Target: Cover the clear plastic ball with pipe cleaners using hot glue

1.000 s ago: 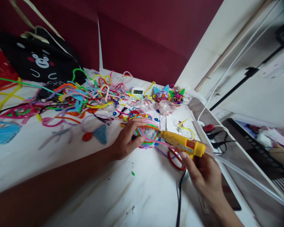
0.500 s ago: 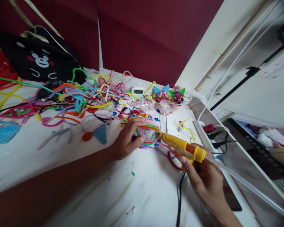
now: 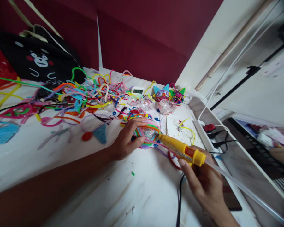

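Observation:
My left hand (image 3: 127, 138) is closed around the left side of a clear plastic ball (image 3: 151, 135) wrapped in bands of coloured pipe cleaner. In my right hand (image 3: 205, 179) is a yellow hot glue gun (image 3: 177, 146), with a long clear glue stick (image 3: 246, 189) poking out of its back end. The nozzle meets the ball's right edge; whether it touches cannot be made out. A pink pipe cleaner (image 3: 164, 146) runs from the ball toward my right hand. The black cord (image 3: 180, 198) hangs below the gun.
Tangled pipe cleaners (image 3: 92, 91) cover the back left, before a black bag (image 3: 38, 60). A small digital clock (image 3: 137, 90), clear plastic balls (image 3: 167, 107) and two finished animal heads (image 3: 162, 93) stand behind. A power strip (image 3: 207, 135) and a dark phone-like slab (image 3: 230, 195) lie right.
The glue gun and my right hand have shifted very slightly, with the nozzle still at the ball's right edge. My left hand keeps its hold on the ball.

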